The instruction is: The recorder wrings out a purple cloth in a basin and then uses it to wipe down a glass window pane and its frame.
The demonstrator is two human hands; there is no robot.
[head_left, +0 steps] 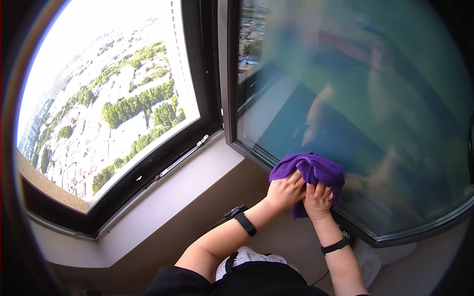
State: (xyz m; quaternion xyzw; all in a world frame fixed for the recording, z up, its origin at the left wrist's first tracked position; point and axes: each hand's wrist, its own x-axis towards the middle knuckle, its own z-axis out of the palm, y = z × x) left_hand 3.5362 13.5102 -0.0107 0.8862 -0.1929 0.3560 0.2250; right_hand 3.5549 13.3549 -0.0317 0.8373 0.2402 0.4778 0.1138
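Observation:
A purple cloth [316, 170] is bunched against the lower part of an open window sash's glass pane [375, 113]. My left hand [285, 191] grips the cloth's left side, fingers curled into it. Right beside it, touching, my right hand [318, 200] holds the cloth's lower middle. Both wrists wear black bands. The pane reflects a blurred figure and greenish light.
The sash's dark frame [228, 89] swings inward on the right. To the left, the open window frame [163, 163] looks out over trees and buildings far below. A pale sill [168, 197] runs beneath. A white object [380, 256] lies on the floor at lower right.

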